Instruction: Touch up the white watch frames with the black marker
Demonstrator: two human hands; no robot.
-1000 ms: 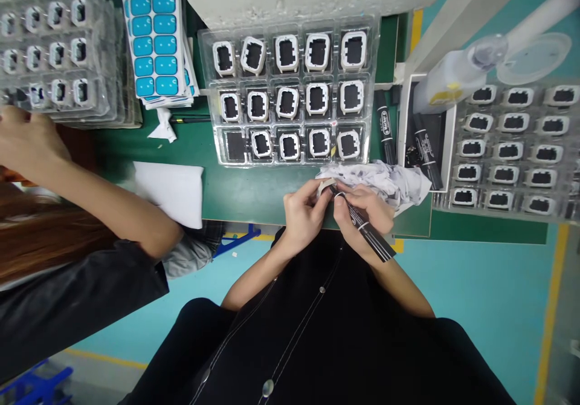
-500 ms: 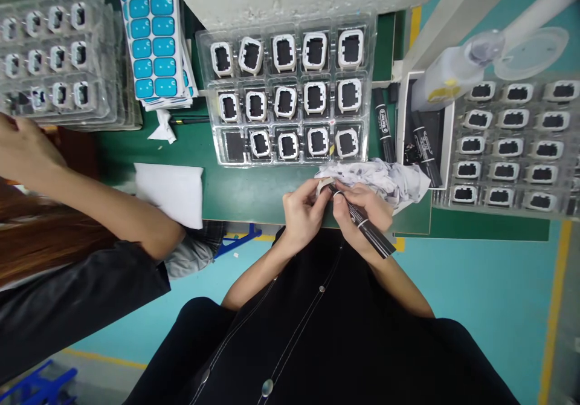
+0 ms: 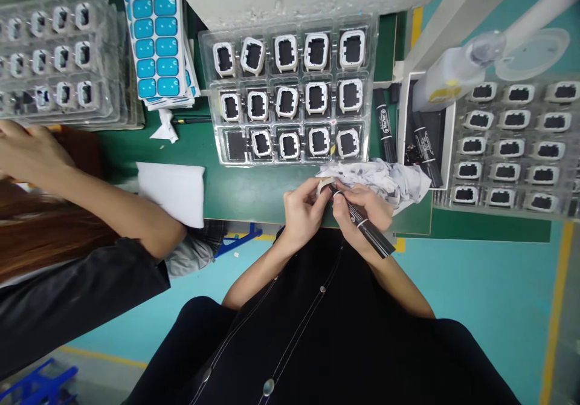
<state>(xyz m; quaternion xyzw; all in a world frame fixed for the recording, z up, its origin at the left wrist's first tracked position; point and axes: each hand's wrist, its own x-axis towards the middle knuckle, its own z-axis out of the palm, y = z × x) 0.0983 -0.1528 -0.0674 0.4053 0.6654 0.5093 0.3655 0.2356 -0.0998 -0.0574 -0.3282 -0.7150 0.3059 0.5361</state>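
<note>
Low over the table's front edge, my left hand point(image 3: 302, 213) is closed around a small pale watch-case frame point(image 3: 324, 184), mostly hidden by the fingers. My right hand point(image 3: 362, 211) grips a black marker point(image 3: 374, 236), its tip end against the frame and its rear end slanting down to the right. A crumpled, stained white cloth point(image 3: 394, 181) lies just beyond my right hand. Ahead of both hands, a clear plastic tray point(image 3: 218, 145) holds white frames of like shape in rows, with the front-left pocket bare.
On the right are a white box point(image 3: 446, 145) with a bottle point(image 3: 446, 81) and markers, and another tray of frames point(image 3: 507, 145). At left are a folded white cloth point(image 3: 174, 193), blue sticker sheets point(image 3: 156, 45), stacked trays point(image 3: 102, 72) and a co-worker's arm point(image 3: 104, 202).
My hands, the frame and the marker keep nearly the same place. The co-worker's hand at the left has shifted slightly, and the whole view has moved a little.
</note>
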